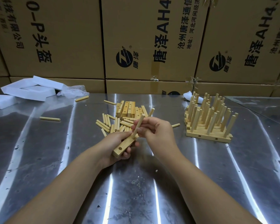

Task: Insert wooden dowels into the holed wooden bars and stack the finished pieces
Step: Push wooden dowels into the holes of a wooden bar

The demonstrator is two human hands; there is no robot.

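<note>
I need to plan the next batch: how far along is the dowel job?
Done: a stack of finished pieces stands on the right of the table, dowels upright. In hand: the left hand grips a bar while the right hand sets a dowel into it, holding a second dowel ready. Left: empty bars and loose dowels lie behind the hands, so a good share seemingly remains.

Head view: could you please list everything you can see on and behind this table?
Cardboard boxes: several, brown, stacked behind table.
Table: one, shiny metal.
Foam pieces: several, white, far left.
Plastic bag: one, clear, beside foam.
Holed bars: a pile, pale wood, centre.
Loose dowels: many, pale, centre; some strays.
Finished stack: one, pale, right.
Held bar: one, left hand.
Held dowels: two, right hand.
Left hand: grips bar.
Right hand: pinches dowels.
</note>
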